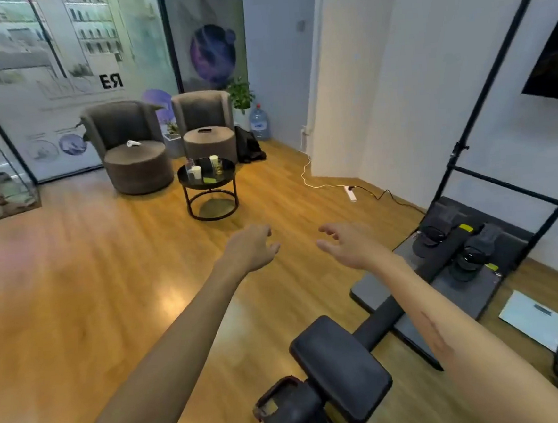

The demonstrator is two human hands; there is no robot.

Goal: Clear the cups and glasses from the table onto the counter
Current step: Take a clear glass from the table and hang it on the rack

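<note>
Ahead, a round black table (207,180) stands well apart from the person, before 2 grey armchairs (125,140), holding upright cups and glasses (214,164), long axes vertical. Left hand (252,248) and right hand (343,244) reach forward, apart, fingers relaxed, empty. Likely step: approaching; next, walk closer and grasp a cup. No counter visible.

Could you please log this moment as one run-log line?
left hand: open, empty | right hand: open, empty | cups on round table, untouched | counter: unseen
</note>
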